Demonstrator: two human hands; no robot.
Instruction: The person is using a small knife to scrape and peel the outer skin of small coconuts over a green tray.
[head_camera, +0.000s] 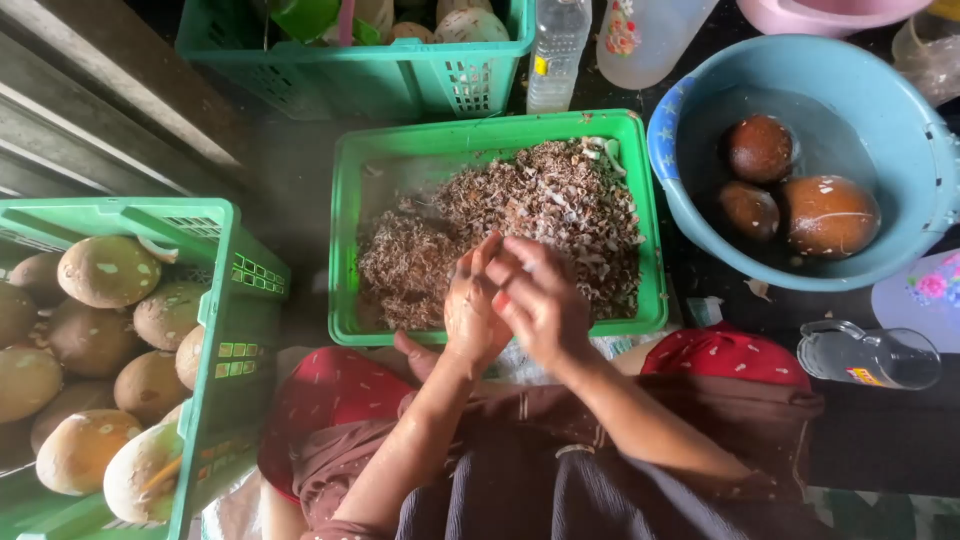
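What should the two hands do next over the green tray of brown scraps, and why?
Probably rub or shake the palms once more. The left hand and right hand are pressed together right above the green tray full of brown peelings, and nothing shows between them, so any loose bits would likely fall in with the rest.

Both forearms bare, no sleeves below the elbow, no gloves. Left hand (472, 310) and right hand (540, 300): no rings or watch visible, though fingers overlap so can't be sure. Lower body: red garment (330, 395) with small pale flecks over both knees. Over the lap a brown-mauve cloth (560, 410), then a dark grey fabric (600, 500) with faint vertical stripes nearest the camera.
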